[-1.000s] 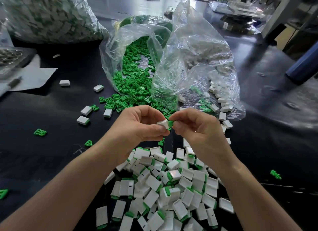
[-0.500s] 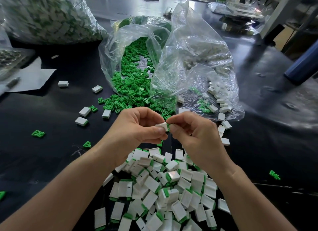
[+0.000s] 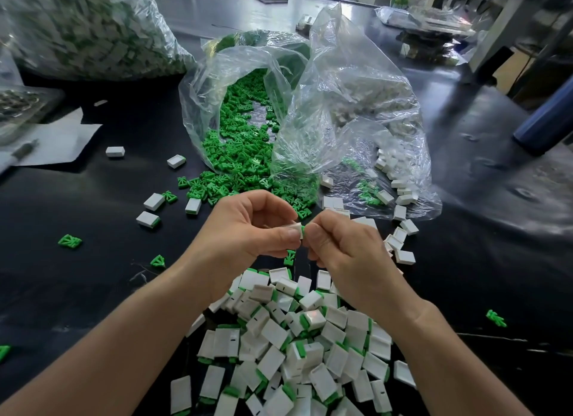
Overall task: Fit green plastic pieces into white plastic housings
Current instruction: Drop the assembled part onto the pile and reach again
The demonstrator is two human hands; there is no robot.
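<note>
Left hand point(image 3: 248, 229) pinches a small white plastic housing point(image 3: 295, 229); right hand point(image 3: 344, 251) pinches the green plastic piece point(image 3: 303, 228) entering it. Behind, a clear plastic bag point(image 3: 214, 83) holds loose green pieces point(image 3: 238, 158).

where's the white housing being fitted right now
Head view, centre: the white housing is pinched in the left hand, its end meeting the green piece held by the right hand, above the pile of finished housings.

- White housing point(image 3: 296, 229): mostly covered by the thumb and fingers of the left hand point(image 3: 248, 229); one corner shows.
- Green piece point(image 3: 303, 228): only a sliver shows beside the right hand point(image 3: 344, 251); seating depth cannot be told.
- Large bag point(image 3: 86, 28), far left: blurred, cut by top and left edges.
- Pen point(image 3: 21, 150): blurred, cut by left edge.
- Assembled pile point(image 3: 294, 353): runs off bottom edge.
</note>
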